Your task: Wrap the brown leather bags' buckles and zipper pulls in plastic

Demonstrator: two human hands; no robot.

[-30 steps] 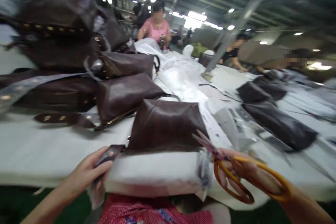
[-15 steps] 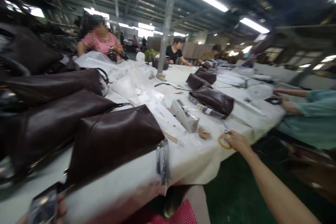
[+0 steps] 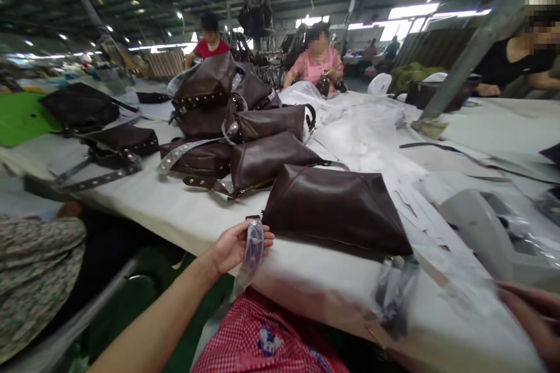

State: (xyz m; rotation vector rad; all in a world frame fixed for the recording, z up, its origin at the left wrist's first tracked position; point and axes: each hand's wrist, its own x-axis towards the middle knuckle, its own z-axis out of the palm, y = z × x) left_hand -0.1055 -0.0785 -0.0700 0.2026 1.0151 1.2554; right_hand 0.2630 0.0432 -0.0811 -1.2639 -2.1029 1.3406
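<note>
Principal item: a brown bag (image 3: 336, 210) lies on its side on the white table (image 3: 175, 215), close to the front edge. A plastic-wrapped strap (image 3: 254, 242) runs down from its left end.

Grip, left: I find my left hand (image 3: 238, 246) loosely closed on the wrapped strap, fingers extended past it. The bag's body sits just beside the fingertips, at two o'clock from the grip.

Grip, right: my right hand (image 3: 531, 317) is at four o'clock from the bag, well apart, blurred and cut by the frame; I cannot tell its opening or contents.

Surroundings, read from the bag: a plastic-covered bundle (image 3: 396, 294) hangs at five o'clock; a grey device (image 3: 492, 233) stands at three; a neighbouring bag (image 3: 271, 157) lies close by at ten, the bag pile (image 3: 207, 90) beyond it. A person in pink (image 3: 317, 64) is at twelve.
</note>
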